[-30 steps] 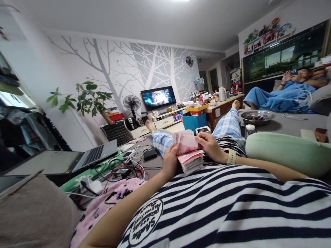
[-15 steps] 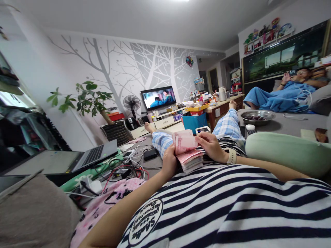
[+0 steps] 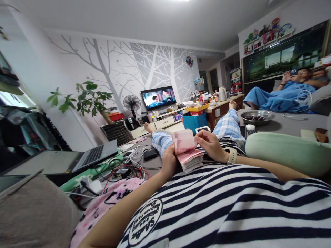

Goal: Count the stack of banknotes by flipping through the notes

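Note:
A thick stack of red banknotes (image 3: pixel 190 160) is bent over above my striped shirt, its edges fanned toward me. My left hand (image 3: pixel 170 160) is closed around the stack's left side, and part of the notes stands upright above its thumb. At the upper right edge of these raised notes, my right hand (image 3: pixel 210 146) is closed with thumb and finger pinched at a note's corner. A pale watch (image 3: pixel 232 156) is on my right wrist. The fingers behind the stack are hidden.
A laptop (image 3: pixel 95 155) and tangled cables (image 3: pixel 129 168) lie to the left. On the right are a green cushion (image 3: pixel 287 153) and a metal bowl (image 3: pixel 257 117) of dark round items. Another person under a blue blanket (image 3: pixel 279 98) holds a phone.
The raised notes, spread apart before, now lie together as one flat face. My hands stay almost in the same place. The television picture has changed.

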Tool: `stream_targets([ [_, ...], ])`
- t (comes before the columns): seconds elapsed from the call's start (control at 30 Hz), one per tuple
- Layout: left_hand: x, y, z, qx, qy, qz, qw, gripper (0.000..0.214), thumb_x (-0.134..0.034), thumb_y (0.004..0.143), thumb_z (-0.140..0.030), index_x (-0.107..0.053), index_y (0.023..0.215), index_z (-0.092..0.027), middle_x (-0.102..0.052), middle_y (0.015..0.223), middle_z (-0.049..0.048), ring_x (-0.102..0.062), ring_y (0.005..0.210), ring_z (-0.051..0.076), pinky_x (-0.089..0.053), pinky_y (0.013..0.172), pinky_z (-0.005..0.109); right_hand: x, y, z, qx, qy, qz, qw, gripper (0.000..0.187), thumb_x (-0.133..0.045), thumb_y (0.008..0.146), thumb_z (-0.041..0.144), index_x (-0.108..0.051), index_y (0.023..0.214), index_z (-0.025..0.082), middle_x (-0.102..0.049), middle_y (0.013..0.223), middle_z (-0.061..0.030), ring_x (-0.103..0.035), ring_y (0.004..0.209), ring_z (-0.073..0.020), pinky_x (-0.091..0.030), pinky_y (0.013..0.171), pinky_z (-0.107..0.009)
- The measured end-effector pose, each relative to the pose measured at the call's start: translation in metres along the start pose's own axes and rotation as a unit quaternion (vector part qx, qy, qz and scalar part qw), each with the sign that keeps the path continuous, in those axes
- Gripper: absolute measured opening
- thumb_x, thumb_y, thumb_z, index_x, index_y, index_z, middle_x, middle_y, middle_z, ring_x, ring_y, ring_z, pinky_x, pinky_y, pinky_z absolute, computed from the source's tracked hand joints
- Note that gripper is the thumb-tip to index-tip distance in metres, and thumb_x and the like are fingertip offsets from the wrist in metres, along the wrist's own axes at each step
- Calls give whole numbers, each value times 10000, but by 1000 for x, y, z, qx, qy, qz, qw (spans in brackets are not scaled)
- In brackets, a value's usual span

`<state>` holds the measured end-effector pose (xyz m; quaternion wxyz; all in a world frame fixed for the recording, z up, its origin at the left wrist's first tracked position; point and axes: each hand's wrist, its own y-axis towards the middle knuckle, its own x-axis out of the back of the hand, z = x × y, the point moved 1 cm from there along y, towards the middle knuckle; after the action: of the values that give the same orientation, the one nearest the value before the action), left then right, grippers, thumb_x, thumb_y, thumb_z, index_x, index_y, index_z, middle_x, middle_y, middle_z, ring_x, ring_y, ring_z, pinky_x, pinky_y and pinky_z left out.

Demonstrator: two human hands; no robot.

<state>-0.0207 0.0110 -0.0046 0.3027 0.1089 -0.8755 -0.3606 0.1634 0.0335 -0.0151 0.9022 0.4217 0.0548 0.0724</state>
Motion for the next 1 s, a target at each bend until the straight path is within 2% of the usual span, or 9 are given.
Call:
stream_targets([
  [0.1, 1, 1, 2, -9, 10, 7, 1000, 256, -412, 755, -156, -656, 812, -205, -721, 982, 62, -617, 962, 221, -450, 946, 371, -1, 0, 2, 1, 1, 10, 1000, 248, -621, 827, 421, -582, 783, 180, -524, 644, 17, -405, 530, -90, -294, 441, -215],
  [0.37, 0, 0, 4, -9, 8, 6, 1000, 271, -410, 765, -160, -664, 855, -192, -708, 1051, 78, -605, 1015, 219, -425, 977, 371, -1, -1, 2, -7, 30, 7, 1000, 264, -601, 841, 438, -577, 782, 182, -508, 615, 28, -340, 474, -76, -256, 420, -220],
  [0.53, 0, -1, 0, -13, 4, 12, 1000, 252, -421, 773, -175, -663, 841, -194, -711, 1025, 75, -604, 985, 224, -435, 953, 364, -2, -2, 4, -17, 60, 15, 998, 300, -612, 825, 470, -565, 760, 182, -432, 567, 52, -313, 449, -67, -237, 406, -219],
  [0.67, 0, -1, -4, -2, -3, 16, 1000, 287, -369, 813, -182, -657, 807, -191, -715, 973, 79, -615, 932, 218, -455, 918, 353, -3, -2, 4, -21, 69, 19, 997, 310, -614, 822, 477, -560, 754, 179, -426, 564, 52, -315, 451, -66, -234, 404, -216],
  [1.0, 0, -1, -1, -16, 1, 17, 1000, 277, -402, 798, -176, -672, 860, -175, -710, 1016, 90, -614, 973, 230, -445, 950, 383, -4, -3, 4, -25, 79, 18, 996, 287, -623, 824, 449, -559, 750, 179, -437, 570, 51, -321, 450, -63, -222, 408, -217],
])
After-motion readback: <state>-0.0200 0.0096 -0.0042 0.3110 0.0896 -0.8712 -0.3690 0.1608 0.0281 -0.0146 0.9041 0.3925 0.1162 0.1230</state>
